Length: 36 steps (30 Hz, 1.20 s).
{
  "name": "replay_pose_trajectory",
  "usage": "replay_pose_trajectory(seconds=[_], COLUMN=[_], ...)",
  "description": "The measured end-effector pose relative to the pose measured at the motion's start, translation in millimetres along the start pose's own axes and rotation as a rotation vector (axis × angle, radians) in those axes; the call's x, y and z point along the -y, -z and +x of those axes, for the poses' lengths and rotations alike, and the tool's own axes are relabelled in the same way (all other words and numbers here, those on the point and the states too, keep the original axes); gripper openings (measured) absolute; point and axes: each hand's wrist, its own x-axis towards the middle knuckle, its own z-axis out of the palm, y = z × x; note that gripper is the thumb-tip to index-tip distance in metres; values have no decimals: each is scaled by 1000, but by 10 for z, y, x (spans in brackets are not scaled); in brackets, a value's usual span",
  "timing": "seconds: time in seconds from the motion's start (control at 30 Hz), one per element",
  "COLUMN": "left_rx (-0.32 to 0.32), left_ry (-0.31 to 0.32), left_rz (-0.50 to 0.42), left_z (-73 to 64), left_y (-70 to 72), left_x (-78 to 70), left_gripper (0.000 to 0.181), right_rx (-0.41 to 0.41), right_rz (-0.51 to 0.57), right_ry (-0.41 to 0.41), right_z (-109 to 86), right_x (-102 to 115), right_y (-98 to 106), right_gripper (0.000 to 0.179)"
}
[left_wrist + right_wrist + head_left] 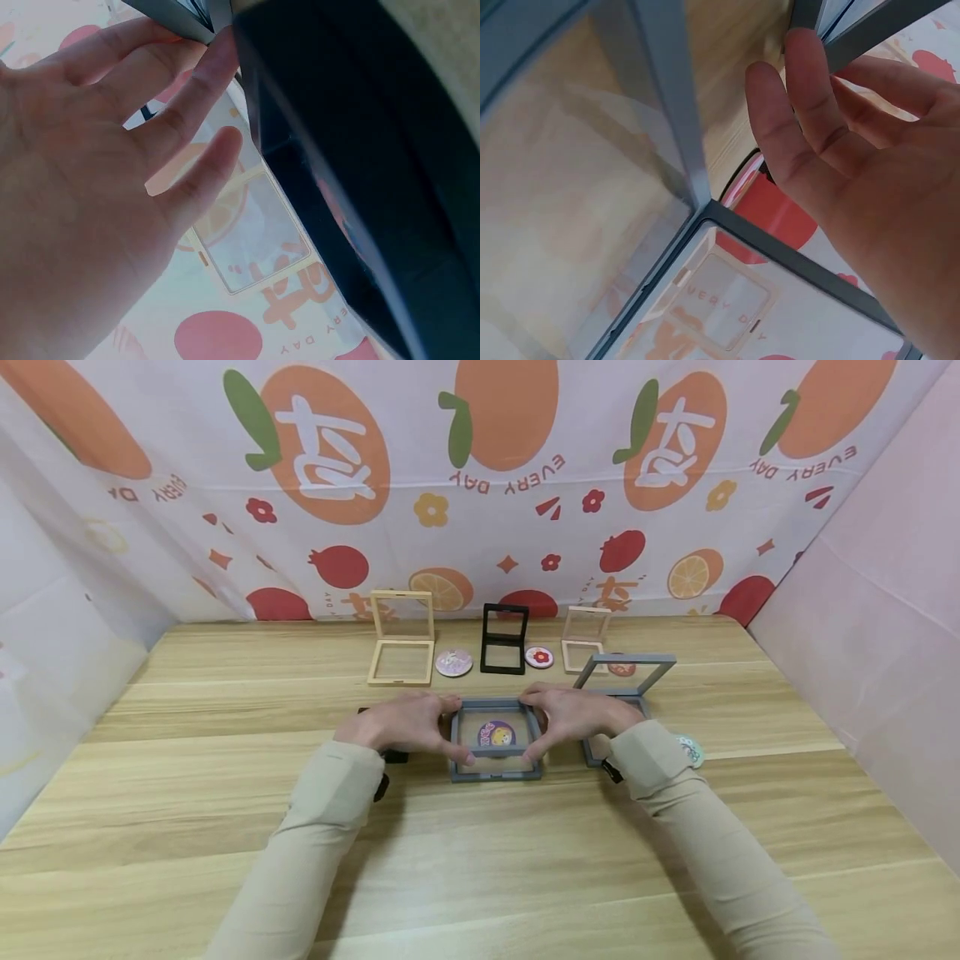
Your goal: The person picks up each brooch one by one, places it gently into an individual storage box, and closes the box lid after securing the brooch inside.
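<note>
A grey-blue hinged display frame (497, 776) with clear panels lies on the table in the middle of the head view. Its upper half tilts over the lower one, and a round purple badge with a yellow figure (498, 733) shows through it. My left hand (408, 722) grips the left side, thumb toward the front and fingers at the back. On the right side my right hand (573, 714) pinches it the same way. In both wrist views the fingertips meet the grey rim at the top.
Behind stand a cream frame (372, 664), a black frame (504, 640) and a pink frame (566, 658), with round badges (453, 662) beside them. Another grey frame (633, 658) stands open by my right wrist, near a mint badge (691, 750). A dark frame (330, 142) is close beside my left hand.
</note>
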Motion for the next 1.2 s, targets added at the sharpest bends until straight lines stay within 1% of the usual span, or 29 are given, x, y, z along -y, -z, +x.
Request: replay_pose_trajectory(seconds=[0.1, 0.27, 0.43, 0.7, 0.87, 1.2], left_rx=[-19, -48, -77, -78, -91, -123], left_ry=[-1, 2, -18, -8, 0, -26], left_rz=[20, 46, 102, 139, 162, 236], left_z=[-5, -23, -25, -36, -45, -40], left_y=[-14, -43, -71, -96, -119, -177], left_x=[-12, -19, -39, -67, -83, -87], left_gripper=[95, 100, 99, 99, 100, 99], right_rx=[2, -8, -36, -53, -61, -75], right_rz=[-33, -52, -72, -94, -110, -150], right_ry=[-4, 6, 24, 26, 33, 20], right_z=[7, 13, 2, -15, -14, -5], right_x=[31, 46, 63, 81, 86, 119], right_y=[-2, -32, -57, -81, -107, -153], right_gripper=[103, 104, 105, 107, 107, 109])
